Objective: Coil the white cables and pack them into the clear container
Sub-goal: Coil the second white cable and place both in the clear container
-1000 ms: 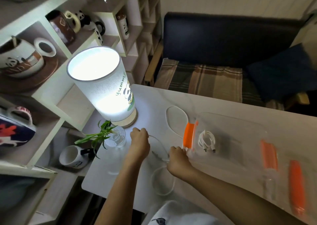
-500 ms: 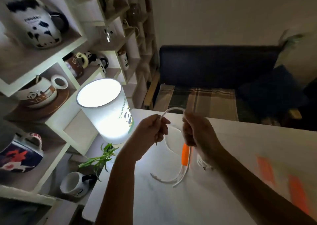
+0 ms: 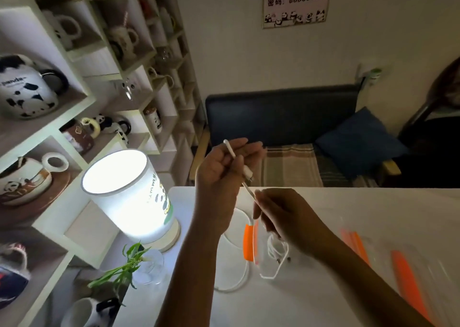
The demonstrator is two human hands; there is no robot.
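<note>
Head view: both hands are raised above the counter (image 3: 348, 214), w/ one white cable (image 3: 232, 153) strung between them. Left hand (image 3: 221, 174) is curled around the cable's upper run, a plug end hanging by its palm; right hand (image 3: 281, 214) pinches the same cable lower down, thumb and fingertips closed on it. Rest of the cable drops to the counter in a loose loop near the front.

Step in hand, prob.: start of coiling this cable, no loops formed yet. Next move calls for the right hand to feed slack up and wrap it around the left hand's fingers, keeping turns even so the trailing loop doesn't snag.

A 2nd coiled cable (image 3: 276, 248) already lies inside the clear container (image 3: 323, 252), which sits on the counter just below the right hand; its orange clip (image 3: 249, 242) faces left. So approx. one packed, one in progress.

Around: lit lamp (image 3: 129, 197) left on the counter, small plant in a glass (image 3: 146, 267) in front of it, both near the trailing loop and could catch it. Shelves of mugs (image 3: 27, 92) far left, sofa (image 3: 281, 115) behind. Blurred orange strips (image 3: 405, 277) at right, can't tell what they belong to.
</note>
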